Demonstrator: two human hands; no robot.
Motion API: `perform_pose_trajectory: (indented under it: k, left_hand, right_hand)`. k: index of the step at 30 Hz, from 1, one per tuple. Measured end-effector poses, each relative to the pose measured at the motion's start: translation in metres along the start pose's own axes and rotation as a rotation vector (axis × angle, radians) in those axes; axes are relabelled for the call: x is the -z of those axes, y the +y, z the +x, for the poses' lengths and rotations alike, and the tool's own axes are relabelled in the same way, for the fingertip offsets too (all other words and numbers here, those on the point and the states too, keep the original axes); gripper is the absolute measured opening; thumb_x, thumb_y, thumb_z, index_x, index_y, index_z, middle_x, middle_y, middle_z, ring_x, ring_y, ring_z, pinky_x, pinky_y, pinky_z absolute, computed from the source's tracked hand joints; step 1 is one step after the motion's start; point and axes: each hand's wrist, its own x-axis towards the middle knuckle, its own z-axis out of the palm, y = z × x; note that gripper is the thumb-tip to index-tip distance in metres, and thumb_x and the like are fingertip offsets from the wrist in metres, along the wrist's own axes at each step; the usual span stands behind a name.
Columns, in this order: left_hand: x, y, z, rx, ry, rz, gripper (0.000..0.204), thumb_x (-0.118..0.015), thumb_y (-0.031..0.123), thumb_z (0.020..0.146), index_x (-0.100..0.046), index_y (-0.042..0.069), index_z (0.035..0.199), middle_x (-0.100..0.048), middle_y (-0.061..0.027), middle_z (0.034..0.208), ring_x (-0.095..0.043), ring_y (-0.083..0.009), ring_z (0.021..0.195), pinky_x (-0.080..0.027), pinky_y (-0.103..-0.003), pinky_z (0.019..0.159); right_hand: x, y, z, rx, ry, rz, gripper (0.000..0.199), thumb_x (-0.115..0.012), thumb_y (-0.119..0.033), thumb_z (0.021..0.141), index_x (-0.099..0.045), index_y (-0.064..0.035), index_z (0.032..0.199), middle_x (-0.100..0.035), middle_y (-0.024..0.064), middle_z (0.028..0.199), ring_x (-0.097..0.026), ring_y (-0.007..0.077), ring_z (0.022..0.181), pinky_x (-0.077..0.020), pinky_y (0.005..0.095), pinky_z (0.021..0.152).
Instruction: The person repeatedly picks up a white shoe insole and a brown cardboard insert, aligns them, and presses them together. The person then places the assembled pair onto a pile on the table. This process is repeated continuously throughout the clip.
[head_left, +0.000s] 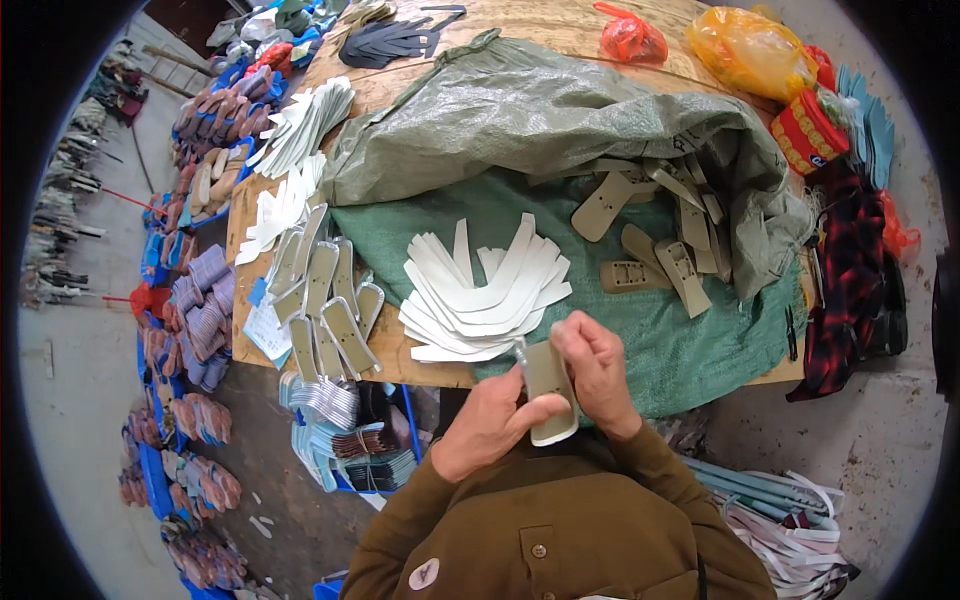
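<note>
My left hand point(487, 420) is closed round a tan shoe sole point(546, 378) with a white edge, its thumb lying across the face. Fingers curled, my right hand point(600, 370) pinches the sole's upper right edge; what lies under the fingertips is hidden. Just beyond my hands, curved white strips point(480, 310) are fanned out in a pile. More tan soles point(683, 275), without white edging, lie to the right at the mouth of a grey-green woven sack point(520, 110). On the left, several white-edged soles point(335, 290) are heaped near the table's edge.
Green woven cloth point(640, 350) covers part of the wooden table point(420, 375). More white strips point(305, 125) lie at the far left. Beside the table are stacked shoe parts point(205, 300) on the left and a checked cloth point(855, 290) on the right. A blue crate point(408, 425) stands below the table.
</note>
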Motion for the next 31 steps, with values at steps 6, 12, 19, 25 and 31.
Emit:
perform_pose_trajectory:
  k: [6,12,19,25,31]
  left_hand:
    - [-0.016,-0.015,0.022,-0.079,0.362,-0.241,0.033,-0.055,0.026,0.101,-0.059,-0.002,0.083,-0.053,-0.0037,0.07,-0.05,-0.0105,0.065,-0.042,-0.03,0.058]
    - [-0.018,-0.031,0.03,-0.024,0.602,-0.54,0.036,-0.049,0.036,0.104,-0.057,0.006,0.085,-0.051,0.0034,0.075,-0.044,-0.0055,0.069,-0.038,-0.025,0.059]
    - [-0.013,-0.04,0.024,-0.034,0.32,-0.623,0.027,-0.063,0.027,0.097,-0.063,0.001,0.105,-0.063,-0.0048,0.09,-0.059,-0.0084,0.085,-0.051,-0.027,0.07]
    - [0.057,0.018,0.013,-0.048,-0.292,0.243,0.037,-0.069,0.034,0.09,-0.062,0.001,0.107,-0.068,-0.011,0.087,-0.067,-0.0176,0.082,-0.053,-0.028,0.069]
    - [0.053,0.017,0.004,0.358,-0.887,-0.109,0.047,-0.062,0.049,0.093,-0.063,0.005,0.11,-0.07,-0.0086,0.076,-0.068,-0.0237,0.07,-0.053,-0.034,0.064]
  right_hand:
    - [-0.009,0.009,0.003,0.243,0.022,-0.217,0.026,-0.06,-0.017,0.097,-0.053,-0.0042,0.075,-0.048,-0.0036,0.064,-0.038,0.0057,0.057,-0.0333,0.0263,0.05]
    - [0.002,0.003,0.0,0.058,-0.266,-0.333,0.021,-0.064,-0.018,0.094,-0.06,-0.001,0.082,-0.054,-0.0003,0.066,-0.046,0.0075,0.062,-0.0385,0.0261,0.055]
    - [0.039,-0.027,0.012,-0.183,-0.362,-0.065,0.017,-0.067,-0.011,0.091,-0.059,-0.003,0.103,-0.063,-0.0006,0.082,-0.058,0.0055,0.075,-0.0455,0.0208,0.066]
    - [0.03,-0.054,0.004,-0.438,-0.678,-0.222,0.017,-0.068,-0.01,0.091,-0.057,-0.0037,0.102,-0.062,-0.0013,0.079,-0.056,0.0041,0.072,-0.0428,0.0195,0.063]
    - [0.036,-0.036,-0.003,-0.464,-0.792,-0.001,0.019,-0.067,-0.015,0.093,-0.056,-0.0064,0.106,-0.06,-0.0035,0.088,-0.054,0.0026,0.076,-0.0392,0.0176,0.064]
